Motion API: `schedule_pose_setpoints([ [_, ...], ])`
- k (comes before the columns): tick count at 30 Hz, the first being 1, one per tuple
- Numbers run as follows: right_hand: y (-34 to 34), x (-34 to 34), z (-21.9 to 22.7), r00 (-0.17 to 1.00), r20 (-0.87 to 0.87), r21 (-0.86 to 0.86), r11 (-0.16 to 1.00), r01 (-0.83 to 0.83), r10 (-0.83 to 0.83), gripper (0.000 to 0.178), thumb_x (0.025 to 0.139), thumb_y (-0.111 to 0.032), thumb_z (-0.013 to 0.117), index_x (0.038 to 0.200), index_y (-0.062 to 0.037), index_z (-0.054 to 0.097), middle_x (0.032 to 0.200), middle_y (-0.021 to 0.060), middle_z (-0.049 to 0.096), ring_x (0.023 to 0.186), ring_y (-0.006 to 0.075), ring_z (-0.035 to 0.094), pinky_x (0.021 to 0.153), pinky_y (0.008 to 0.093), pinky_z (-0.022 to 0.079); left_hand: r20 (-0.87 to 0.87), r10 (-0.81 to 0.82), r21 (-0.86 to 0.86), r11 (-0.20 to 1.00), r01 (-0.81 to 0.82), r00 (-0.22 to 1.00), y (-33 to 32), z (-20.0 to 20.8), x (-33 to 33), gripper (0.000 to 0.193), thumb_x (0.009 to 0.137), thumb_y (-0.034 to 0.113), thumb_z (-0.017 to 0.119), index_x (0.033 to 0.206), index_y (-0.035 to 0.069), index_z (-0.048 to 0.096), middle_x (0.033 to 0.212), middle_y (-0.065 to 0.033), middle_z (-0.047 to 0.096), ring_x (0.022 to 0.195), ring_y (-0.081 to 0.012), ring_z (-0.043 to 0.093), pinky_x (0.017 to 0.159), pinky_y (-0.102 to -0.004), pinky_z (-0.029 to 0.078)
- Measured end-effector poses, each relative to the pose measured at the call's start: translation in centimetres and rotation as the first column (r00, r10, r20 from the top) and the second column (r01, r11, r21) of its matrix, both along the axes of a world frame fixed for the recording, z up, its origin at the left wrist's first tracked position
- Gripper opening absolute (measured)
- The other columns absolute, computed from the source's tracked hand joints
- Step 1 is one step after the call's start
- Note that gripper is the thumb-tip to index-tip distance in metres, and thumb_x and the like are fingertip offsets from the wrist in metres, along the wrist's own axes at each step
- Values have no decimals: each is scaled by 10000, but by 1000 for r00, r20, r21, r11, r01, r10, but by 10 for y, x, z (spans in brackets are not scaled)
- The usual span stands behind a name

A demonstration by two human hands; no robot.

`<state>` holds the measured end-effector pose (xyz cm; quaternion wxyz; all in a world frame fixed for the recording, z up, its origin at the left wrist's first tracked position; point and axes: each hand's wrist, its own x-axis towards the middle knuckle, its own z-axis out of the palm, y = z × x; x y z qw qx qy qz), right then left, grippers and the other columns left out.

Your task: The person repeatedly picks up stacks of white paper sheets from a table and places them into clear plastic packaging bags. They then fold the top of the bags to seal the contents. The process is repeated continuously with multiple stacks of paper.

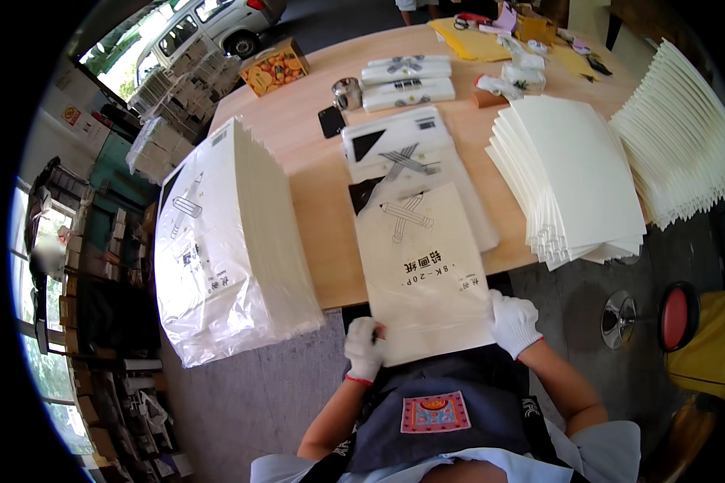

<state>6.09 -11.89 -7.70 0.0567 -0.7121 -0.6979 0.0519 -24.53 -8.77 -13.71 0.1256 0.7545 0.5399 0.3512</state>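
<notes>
A pack of white drawing paper [419, 314] in a clear printed bag lies over the table's front edge, its near end at my apron. My left hand [364, 349], in a white knit glove with a red cuff, closes on the pack's near left corner. On the right edge, my gloved right hand [514, 324] grips the same pack, fingers partly hidden. Under its far end lie flat clear printed bags [467, 193] with black corners. To the left a tall stack of bagged paper packs [209, 233] reaches past the table edge.
Fanned white sheets [572, 169] lie at the right, with another fanned stack [681, 137] beyond. Farther back are rolled bags [407, 84], a metal tin [346, 94], a black phone [330, 122], an orange fruit carton [275, 68] and scissors [461, 22]. A red-seated stool [678, 316] stands right.
</notes>
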Motion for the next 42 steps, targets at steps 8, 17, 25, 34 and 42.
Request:
schedule_pose_setpoints([
  [8,-105,-7,26,960,-71,-365,889,-277,270,174,769,-247,519,732,-86,572,580,89,613,451,244,602,406,425,450,429,83,-681,683,262,899,-107,67,-35,65,764,25,638,786,36,578,763,-17,560,679,-79,515,603,-226,420],
  [17,0,37,26,359,-856,-472,846,-249,-372,372,871,-335,601,1087,-33,630,876,127,695,752,205,676,675,325,530,489,255,-403,914,-43,834,-42,44,-19,303,784,-12,662,676,66,389,640,-6,388,597,-84,386,554,-239,353],
  [25,32,-46,-88,-468,-784,-446,895,-32,-408,323,925,-124,548,1209,30,537,1075,99,630,902,168,629,781,285,527,296,334,-294,923,-247,895,-15,67,-54,188,816,9,631,801,65,452,702,17,424,598,-64,376,535,-212,347],
  [34,95,-68,-87,-356,-871,-412,897,159,-337,344,918,-209,581,1183,10,572,1042,80,637,950,133,584,787,269,489,808,436,-587,649,484,395,-37,57,21,621,884,323,628,1349,5,367,1250,-202,545,858,-213,640,821,-383,527],
  [42,99,-42,-67,-104,-912,-409,898,162,-396,329,897,-184,592,1159,15,591,1046,94,645,900,137,601,768,272,494,587,-320,-638,383,669,743,-21,74,74,141,914,156,566,869,23,573,764,-40,576,661,-110,583,611,-256,474],
])
